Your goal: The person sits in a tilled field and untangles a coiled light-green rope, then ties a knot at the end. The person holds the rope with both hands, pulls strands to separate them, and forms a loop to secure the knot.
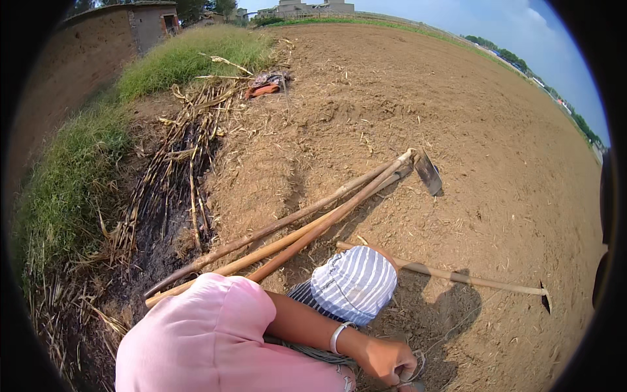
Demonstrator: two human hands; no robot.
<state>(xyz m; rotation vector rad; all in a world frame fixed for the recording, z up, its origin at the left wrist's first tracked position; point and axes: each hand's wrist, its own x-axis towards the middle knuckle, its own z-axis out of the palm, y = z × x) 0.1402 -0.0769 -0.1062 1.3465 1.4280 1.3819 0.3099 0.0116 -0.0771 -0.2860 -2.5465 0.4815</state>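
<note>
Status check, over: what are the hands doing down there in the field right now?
Left hand low on the soil, fingers closed on thin cord. Right hand out of view. Long-handled hoes lie just beyond, untouched.

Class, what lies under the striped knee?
A long wooden tool handle runs beneath the striped knee and shows on both sides of it. The stretch in between is covered, as is the soil directly below.

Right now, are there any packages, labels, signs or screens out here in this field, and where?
None in view: only bare soil, long-handled hoes, dry stalks, a cloth bundle by the grass and distant buildings.
</note>
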